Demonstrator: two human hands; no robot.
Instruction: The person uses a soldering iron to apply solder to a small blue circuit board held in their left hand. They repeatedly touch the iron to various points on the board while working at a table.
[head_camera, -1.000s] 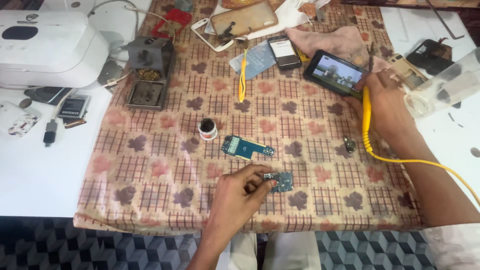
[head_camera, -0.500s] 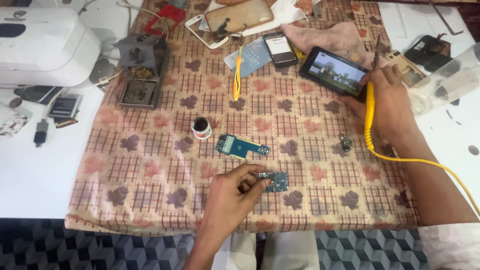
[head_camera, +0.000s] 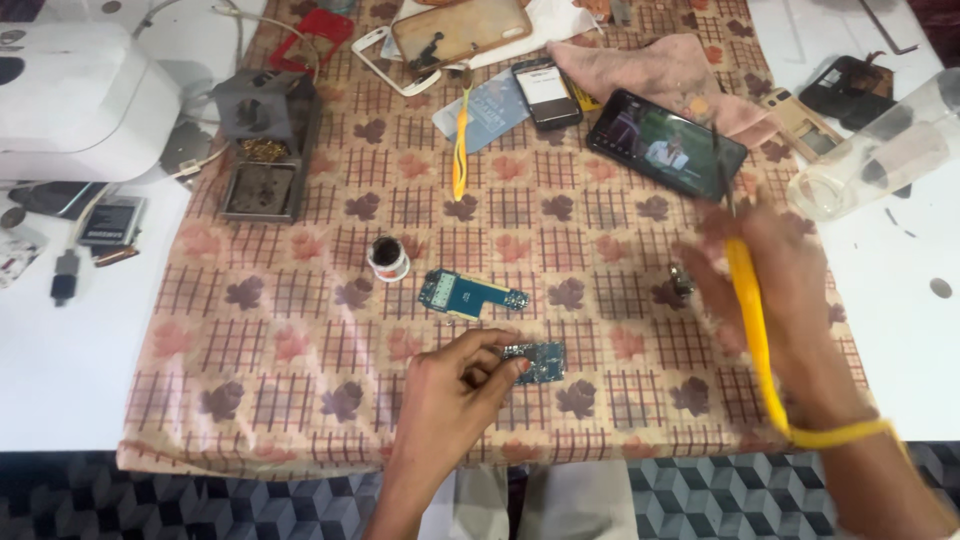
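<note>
**Two hands at a phone-repair table, one steadying a small circuit board, one holding a yellow-handled tool**

Seen from above, a table is covered by a checked cloth (head_camera: 300, 340) with a leaf pattern. Near the centre, slightly toward 6 o'clock, lies a small circuit board (head_camera: 537, 362). The left hand (head_camera: 450, 395) comes in from 6 o'clock, and its fingertips pinch the board's left edge, holding it flat on the cloth.

At 3 o'clock the right hand (head_camera: 775, 300) is blurred. Its fingers are curled around a soldering iron (head_camera: 748, 300) with a yellow handle, the dark tip pointing toward 12 o'clock. A yellow cord runs from the handle back over the wrist. How tightly the fingers grip cannot be told through the blur.

Just above the small board, at its 11 o'clock, lies a longer blue-green circuit board (head_camera: 470, 294). Left of that stands a small round pot (head_camera: 388, 258) with dark contents. At 10 o'clock sits a grey metal stand (head_camera: 265, 150). Toward 1 o'clock a phone (head_camera: 665, 143) lies with its screen lit, partly on a pink rag (head_camera: 660, 70). A second, smaller phone (head_camera: 547, 93) lies at 12 o'clock, beside yellow tweezers (head_camera: 461, 150). A clear plastic bottle (head_camera: 880, 150) lies on its side at 2 o'clock.
</note>
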